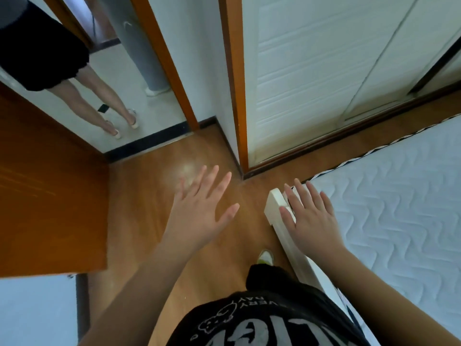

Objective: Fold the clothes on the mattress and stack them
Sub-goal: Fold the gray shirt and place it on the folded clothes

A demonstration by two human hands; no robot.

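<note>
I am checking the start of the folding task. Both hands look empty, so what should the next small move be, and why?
Probably turn right toward the white quilted mattress. The left hand hangs spread over the brown wooden floor, the right hand over the white bed frame corner; neither holds anything, and no clothes show on the visible mattress part.

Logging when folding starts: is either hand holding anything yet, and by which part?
Nothing is held. The left hand and right hand are both spread open and empty, beside the mattress.
</note>
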